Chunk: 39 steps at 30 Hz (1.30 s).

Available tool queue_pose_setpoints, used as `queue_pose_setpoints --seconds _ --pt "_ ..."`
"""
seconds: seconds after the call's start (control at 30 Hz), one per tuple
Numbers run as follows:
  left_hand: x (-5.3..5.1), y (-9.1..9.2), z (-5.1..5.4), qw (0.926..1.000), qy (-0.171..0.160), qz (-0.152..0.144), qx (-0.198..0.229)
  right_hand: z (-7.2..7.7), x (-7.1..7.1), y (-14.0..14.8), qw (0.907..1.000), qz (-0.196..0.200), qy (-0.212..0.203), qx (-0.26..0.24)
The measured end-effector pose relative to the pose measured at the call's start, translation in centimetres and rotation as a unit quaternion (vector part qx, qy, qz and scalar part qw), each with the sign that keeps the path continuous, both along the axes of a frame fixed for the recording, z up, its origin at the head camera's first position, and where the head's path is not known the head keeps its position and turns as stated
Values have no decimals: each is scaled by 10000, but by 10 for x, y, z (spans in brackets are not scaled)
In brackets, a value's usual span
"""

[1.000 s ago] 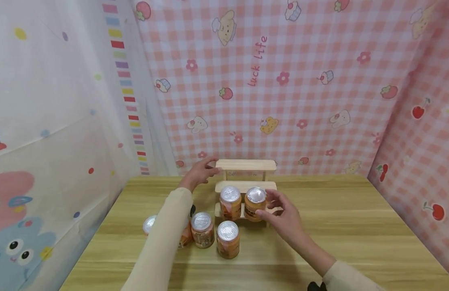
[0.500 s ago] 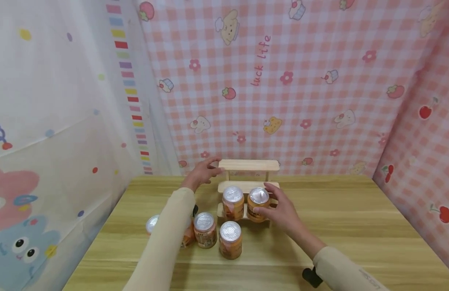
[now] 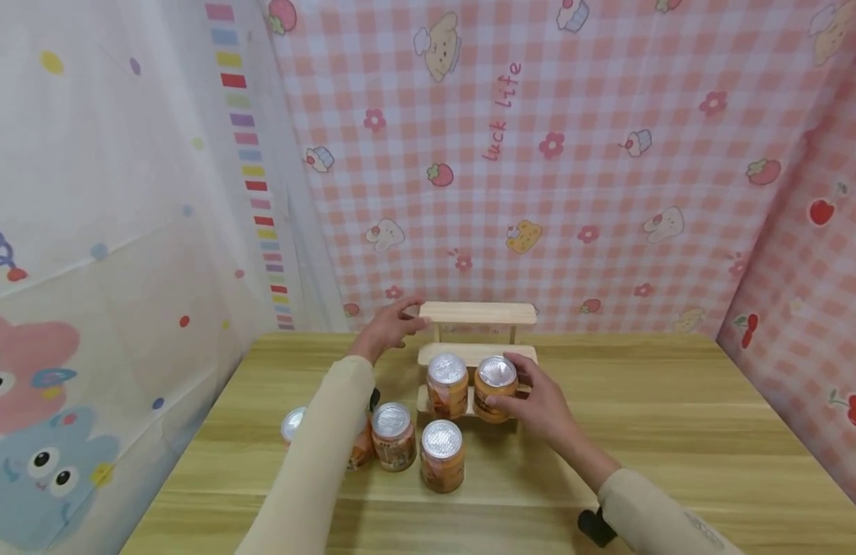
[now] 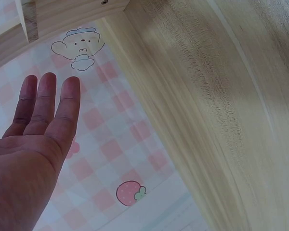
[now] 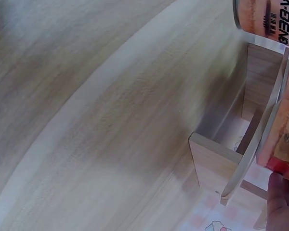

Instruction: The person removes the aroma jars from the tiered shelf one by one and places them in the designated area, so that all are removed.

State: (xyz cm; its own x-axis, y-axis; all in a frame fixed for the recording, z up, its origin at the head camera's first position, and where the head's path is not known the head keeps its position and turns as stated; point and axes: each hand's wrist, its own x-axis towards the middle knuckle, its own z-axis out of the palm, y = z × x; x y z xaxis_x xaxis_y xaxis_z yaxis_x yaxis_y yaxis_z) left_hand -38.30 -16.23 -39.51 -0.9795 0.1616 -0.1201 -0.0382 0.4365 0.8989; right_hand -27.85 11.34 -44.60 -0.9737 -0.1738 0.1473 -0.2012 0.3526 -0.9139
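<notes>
A small tiered wooden rack (image 3: 478,312) stands at the back of the table. Two orange-labelled cans with silver lids sit side by side on its lowest tier: a left can (image 3: 447,385) and a right can (image 3: 496,389). My right hand (image 3: 542,401) grips the right can from its right side, thumb in front and fingers behind; its fingers (image 5: 276,192) touch the can's label (image 5: 284,139) in the right wrist view. At the top tier's left end, my left hand (image 3: 389,330) holds the edge between thumb and forefinger. Its other fingers (image 4: 67,103) extend straight in the left wrist view.
In front of the rack stands another can (image 3: 442,456). Left of it are a can (image 3: 393,438), a can (image 3: 361,449) partly covered by the left sleeve, and a can (image 3: 293,424) farther left. Patterned cloth (image 3: 581,185) hangs behind the wooden table (image 3: 650,432).
The right hand has shifted slightly on the right can, which stays on the lowest tier. The left hand keeps its place at the rack. The head view has shifted slightly.
</notes>
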Motion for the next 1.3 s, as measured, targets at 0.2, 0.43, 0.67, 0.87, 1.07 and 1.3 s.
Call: queue_pose_setpoints --seconds 0.2,0.43,0.67,0.87,1.07,1.3 --pt "0 0 0 10000 52 -33 2 0 -2 0 10000 -39 27 -55" --pt "2 1 2 9999 52 -87 37 3 4 2 9998 31 95 -199" --pt "3 1 1 10000 40 -57 36 9 18 1 9991 153 89 -374" --pt "3 2 0 10000 29 -56 75 7 30 5 9987 325 157 -349" --pt "2 3 0 9999 93 -52 -57 1 39 6 9984 361 -107 -428" --pt "1 1 1 9998 126 -21 -138 -8 47 5 9984 352 -213 -379"
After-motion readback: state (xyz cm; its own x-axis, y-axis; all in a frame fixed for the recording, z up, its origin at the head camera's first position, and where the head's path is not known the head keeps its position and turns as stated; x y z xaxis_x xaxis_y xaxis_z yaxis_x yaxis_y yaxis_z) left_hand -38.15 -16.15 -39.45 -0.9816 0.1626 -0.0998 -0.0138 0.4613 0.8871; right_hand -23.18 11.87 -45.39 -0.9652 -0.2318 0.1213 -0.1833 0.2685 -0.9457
